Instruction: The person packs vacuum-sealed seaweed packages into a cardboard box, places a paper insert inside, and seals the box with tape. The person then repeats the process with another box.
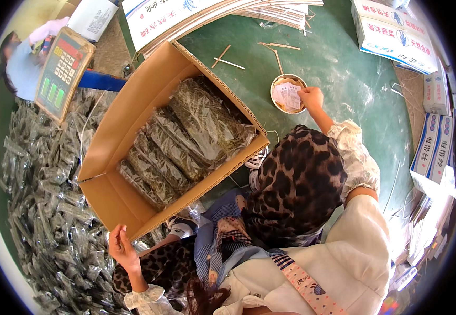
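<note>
In front of me an open cardboard carton (114, 155) stands tilted in the view, with several clear plastic packs (208, 122) of dark, shredded stuff lying side by side in it. My left hand (123, 249) is by the carton's near left corner, fingers apart and holding nothing; whether it touches the cardboard is unclear. To the right of the carton, a round tub (272, 91) holds a heap of small printed paper slips (286, 96). The fingertips of my right hand (312, 97) are pinched at the edge of one slip, at the tub's right rim.
A large heap of filled plastic packs (55, 204) spreads along the left. Above it stands a scale's display (63, 75) on a blue post (100, 80); a person (23, 65) is behind. Flattened cartons (165, 23) lie at the back, printed boxes (397, 35) at right.
</note>
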Motion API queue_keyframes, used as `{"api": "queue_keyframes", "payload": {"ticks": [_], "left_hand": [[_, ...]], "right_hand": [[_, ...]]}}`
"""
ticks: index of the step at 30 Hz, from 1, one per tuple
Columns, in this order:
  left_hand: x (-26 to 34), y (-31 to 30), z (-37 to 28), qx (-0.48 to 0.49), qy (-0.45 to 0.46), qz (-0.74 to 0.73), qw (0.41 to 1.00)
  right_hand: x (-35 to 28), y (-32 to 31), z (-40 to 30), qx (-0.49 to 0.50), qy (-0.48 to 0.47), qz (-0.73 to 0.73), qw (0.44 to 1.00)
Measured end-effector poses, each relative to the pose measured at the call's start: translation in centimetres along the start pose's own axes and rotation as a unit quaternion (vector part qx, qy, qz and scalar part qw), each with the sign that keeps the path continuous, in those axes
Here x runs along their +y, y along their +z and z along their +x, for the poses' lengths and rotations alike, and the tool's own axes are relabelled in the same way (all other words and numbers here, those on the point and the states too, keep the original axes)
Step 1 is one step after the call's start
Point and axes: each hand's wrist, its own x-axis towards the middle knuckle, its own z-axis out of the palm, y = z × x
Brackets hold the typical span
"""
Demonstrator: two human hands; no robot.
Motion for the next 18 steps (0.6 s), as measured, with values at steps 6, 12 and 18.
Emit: {"api": "queue_keyframes", "payload": {"ticks": [6, 12, 18], "left_hand": [[-1.3, -1.4, -1.5, 0.025, 0.003, 0.001, 1.000], [-2.1, -1.9, -2.2, 0.039, 0.012, -0.003, 0.999], [-2.9, -2.1, -2.5, 0.035, 0.008, -0.010, 0.999]], "right_hand": [[-2.2, -2.1, -1.5, -0.029, 0.042, 0.066, 0.997], [-1.5, -2.5, -1.0, -0.040, 0.036, 0.096, 0.994], [-1.2, -4.0, -0.4, -0.078, 0.052, 0.193, 0.977]]}}
